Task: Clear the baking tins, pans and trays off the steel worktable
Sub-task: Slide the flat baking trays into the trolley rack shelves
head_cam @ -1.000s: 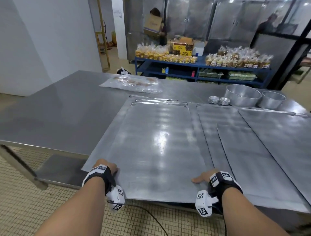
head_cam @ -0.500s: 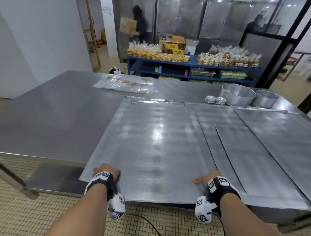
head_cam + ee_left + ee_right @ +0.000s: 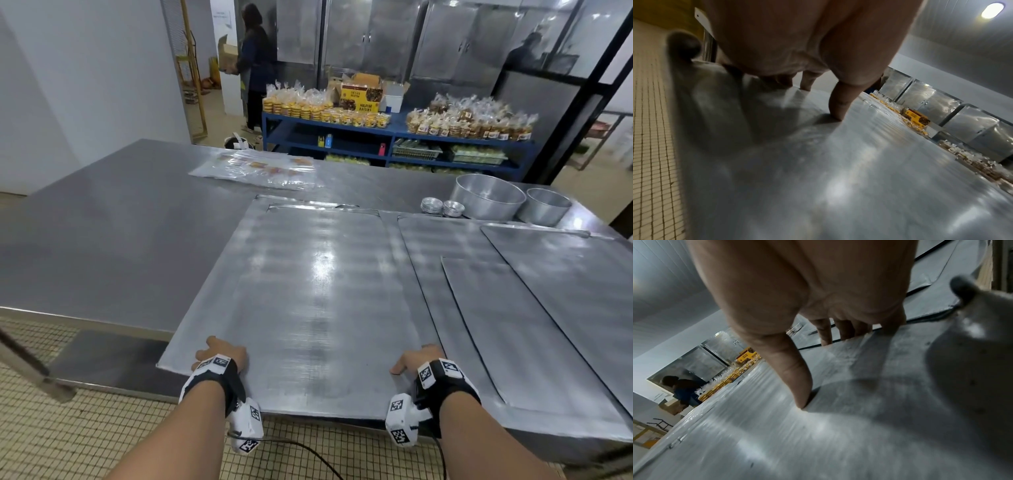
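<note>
The large baking tray point(image 3: 308, 308) is dull grey metal with a brushed, streaked sheen. The table point(image 3: 120, 240) is smooth satin steel. The round pans point(image 3: 486, 195) are matt aluminium-like metal. The floor point(image 3: 85, 438) is small matt tile.

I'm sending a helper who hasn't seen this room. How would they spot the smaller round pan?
Go to the steel worktable and look at its far right corner, beyond the flat trays. Two round pans stand side by side; the smaller round pan is nearest the corner, right of the larger round pan.
</note>
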`<state>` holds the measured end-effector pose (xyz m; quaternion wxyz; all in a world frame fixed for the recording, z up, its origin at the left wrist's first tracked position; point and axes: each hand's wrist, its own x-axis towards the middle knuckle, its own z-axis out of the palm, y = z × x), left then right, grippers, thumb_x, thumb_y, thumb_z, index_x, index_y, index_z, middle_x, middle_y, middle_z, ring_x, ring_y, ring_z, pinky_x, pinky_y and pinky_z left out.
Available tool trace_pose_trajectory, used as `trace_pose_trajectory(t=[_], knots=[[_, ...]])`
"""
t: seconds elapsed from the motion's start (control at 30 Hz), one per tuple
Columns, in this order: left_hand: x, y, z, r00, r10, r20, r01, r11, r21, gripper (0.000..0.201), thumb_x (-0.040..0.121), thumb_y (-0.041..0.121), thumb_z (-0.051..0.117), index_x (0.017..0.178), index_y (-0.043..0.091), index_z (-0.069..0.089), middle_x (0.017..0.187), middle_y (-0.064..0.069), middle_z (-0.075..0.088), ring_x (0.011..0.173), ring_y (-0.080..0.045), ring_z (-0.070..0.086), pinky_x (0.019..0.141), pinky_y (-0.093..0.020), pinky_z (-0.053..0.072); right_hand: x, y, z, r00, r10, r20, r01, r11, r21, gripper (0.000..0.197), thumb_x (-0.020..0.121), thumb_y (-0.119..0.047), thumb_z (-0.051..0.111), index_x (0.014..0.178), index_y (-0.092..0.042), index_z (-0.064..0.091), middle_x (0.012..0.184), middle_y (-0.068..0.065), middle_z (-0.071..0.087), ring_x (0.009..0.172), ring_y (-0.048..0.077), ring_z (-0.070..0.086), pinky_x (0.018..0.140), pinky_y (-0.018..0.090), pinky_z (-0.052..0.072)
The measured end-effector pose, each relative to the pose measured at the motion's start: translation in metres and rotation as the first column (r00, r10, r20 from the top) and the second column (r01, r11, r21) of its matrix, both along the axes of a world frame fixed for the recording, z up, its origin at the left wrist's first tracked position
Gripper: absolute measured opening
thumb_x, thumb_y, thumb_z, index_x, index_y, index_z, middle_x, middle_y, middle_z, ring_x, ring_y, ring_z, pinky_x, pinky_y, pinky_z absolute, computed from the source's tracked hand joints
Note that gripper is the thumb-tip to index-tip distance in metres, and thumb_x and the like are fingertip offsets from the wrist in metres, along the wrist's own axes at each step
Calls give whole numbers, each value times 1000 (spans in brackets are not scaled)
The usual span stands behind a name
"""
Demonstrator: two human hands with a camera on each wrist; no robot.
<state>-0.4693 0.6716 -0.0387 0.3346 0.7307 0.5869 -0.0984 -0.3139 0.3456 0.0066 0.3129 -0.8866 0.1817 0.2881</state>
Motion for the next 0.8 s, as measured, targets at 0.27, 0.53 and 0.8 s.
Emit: trace_pose_trajectory(t=[0.27,0.53,0.8], knots=[[1,10,-2,999,-11,43,12,999,-36,44,64,27,71,102,5,67,109,-20,66,94,-40,63,87,-42,54,-5,-6,12,1000,-6,3,6,1000,28,102,68,-2,86,150,-1,25,124,25,57,95,38,59,71,37,50],[-30,7,15,990,17,138,-11,999,-44,52,78,25,80,119,-3,66,121,-20,66,114,-34,62,92,-36,50,-42,-17,11,998,-64,-13,64,997,-36,103,64,-6,89,149,-1,30,135,24,53,116,43,57,98,48,49],[-75,-24,13,989,79,124,-65,991,-115,49,62,21,83,103,1,66,113,-19,66,100,-36,63,89,-37,55,-86,-51,5,994,-98,-47,98,995,0,105,69,2,84,153,-3,23,139,26,51,121,44,54,98,46,49]])
